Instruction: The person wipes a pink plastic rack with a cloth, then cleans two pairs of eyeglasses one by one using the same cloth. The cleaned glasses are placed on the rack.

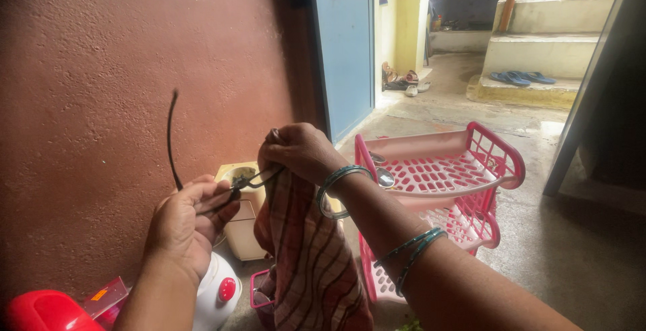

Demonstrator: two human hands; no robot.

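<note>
Head view: hands [185,220] grip thin cable [172,139].

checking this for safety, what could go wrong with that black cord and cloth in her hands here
1. The left hand pinches the black cord while the right hand holds the striped cloth against it; the free end sticks up and might whip toward the face if it slips.
2. The cloth hangs low beside the white appliance and pink rack, so it may snag or knock something over.
3. Whether the cord is plugged in cannot be told.
</note>
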